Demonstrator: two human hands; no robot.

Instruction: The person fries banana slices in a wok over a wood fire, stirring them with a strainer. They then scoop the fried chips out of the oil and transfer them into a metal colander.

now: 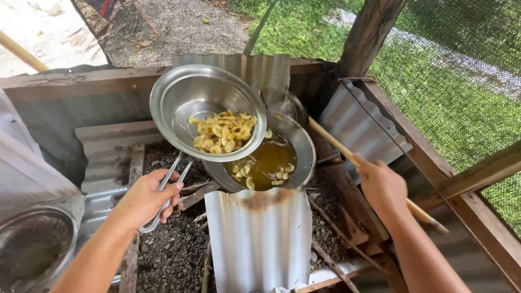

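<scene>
My left hand [145, 198] grips the wire handle of a round metal strainer [184, 92], tilted above a wok. A heap of yellow fried chips [223, 132] lies in the strainer's lower side. The wok [297, 138] below it holds amber oil [267, 160] with a few chips floating. My right hand [381, 185] is closed around a long wooden stick [336, 145] that runs from the wok's far side past my wrist.
Corrugated metal sheets [260, 233] wall in the fire pit, with gravel and charred sticks [172, 255] on the ground. A metal bowl [33, 244] stands at lower left. Green mesh netting [456, 81] and a wooden post [370, 32] stand on the right.
</scene>
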